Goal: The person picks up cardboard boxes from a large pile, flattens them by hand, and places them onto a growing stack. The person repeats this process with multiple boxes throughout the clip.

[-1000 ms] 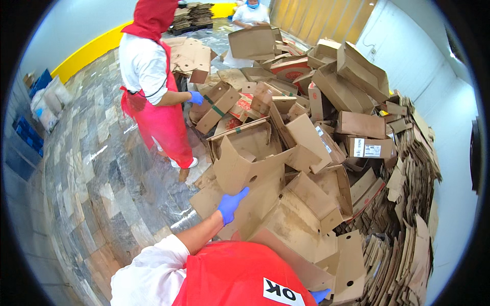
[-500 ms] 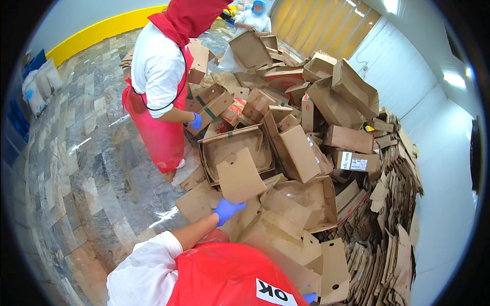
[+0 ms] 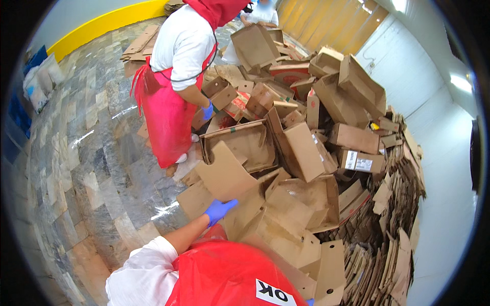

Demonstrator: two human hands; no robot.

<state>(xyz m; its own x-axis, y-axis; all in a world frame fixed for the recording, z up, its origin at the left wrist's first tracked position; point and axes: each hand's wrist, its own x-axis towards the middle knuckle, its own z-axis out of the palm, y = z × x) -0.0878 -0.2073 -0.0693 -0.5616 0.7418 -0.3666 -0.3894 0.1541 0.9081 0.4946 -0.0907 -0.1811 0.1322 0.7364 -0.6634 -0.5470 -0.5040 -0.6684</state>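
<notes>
My left hand (image 3: 220,211), in a blue glove, reaches out with its fingers closed on the edge of an opened brown cardboard box (image 3: 244,210). A wide flap (image 3: 224,172) of this cardboard stands up just beyond my fingers, with a notch in its upper edge. Of my right hand (image 3: 310,302), only a sliver of blue glove shows at the lower edge, beside a long cardboard panel (image 3: 331,273) with round holes; its fingers are hidden. Before my red apron lies another open box (image 3: 286,237).
A heap of empty boxes (image 3: 306,148) spreads ahead. Flattened cardboard (image 3: 375,270) is stacked on the right along a white wall (image 3: 444,153). A co-worker in a red apron (image 3: 171,120) stands at the heap's left, on the tiled floor (image 3: 97,168); another person (image 3: 260,18) is behind it.
My left hand and the upright flap have shifted left, and the flap has tilted. The near co-worker appears farther right, bending at the heap. My right hand shows less.
</notes>
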